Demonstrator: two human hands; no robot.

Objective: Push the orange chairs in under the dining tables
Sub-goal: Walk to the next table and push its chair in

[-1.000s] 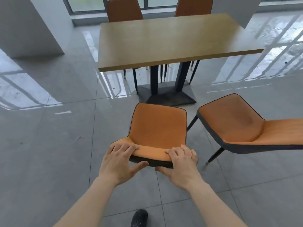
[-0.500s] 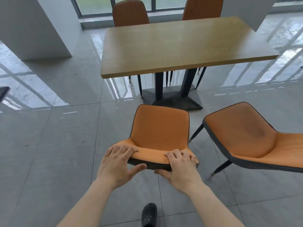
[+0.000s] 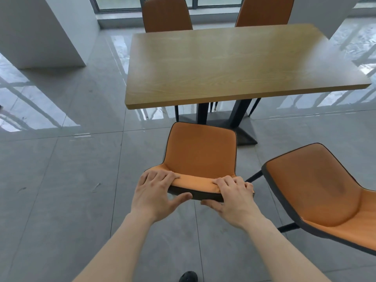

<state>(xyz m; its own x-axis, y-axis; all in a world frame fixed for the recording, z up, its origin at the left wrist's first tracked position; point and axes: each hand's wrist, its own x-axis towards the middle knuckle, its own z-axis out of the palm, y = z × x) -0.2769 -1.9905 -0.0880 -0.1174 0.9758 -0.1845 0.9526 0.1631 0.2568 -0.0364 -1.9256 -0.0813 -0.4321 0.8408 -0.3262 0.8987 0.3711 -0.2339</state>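
**Inspector:** Status of the near-side seating?

**Assessor:** Two orange chairs stand out from the wooden dining table [image 3: 234, 64]. The centre chair [image 3: 200, 153] faces the table; its seat front lies close to the near table edge but is not under it. Both hands are clamped on its backrest top, well apart: the left hand [image 3: 156, 192] at the left corner, the right hand [image 3: 232, 198] at the right, fingers over the top and thumbs against the dark rear shell.

**Inspector:** And the second?

**Assessor:** The right-hand chair [image 3: 317, 192] sits untouched, angled away and set further back, just beside the held one.

**Inspector:** The far side?

**Assessor:** Two far chairs [image 3: 166, 15] show backrests close against the far edge. They appear tucked in; their seats are hidden.

**Inspector:** Assessment?

**Assessor:** Early stage for this side. In my judgement one push is in hand and the second chair remains entirely. Other tables are not in view.
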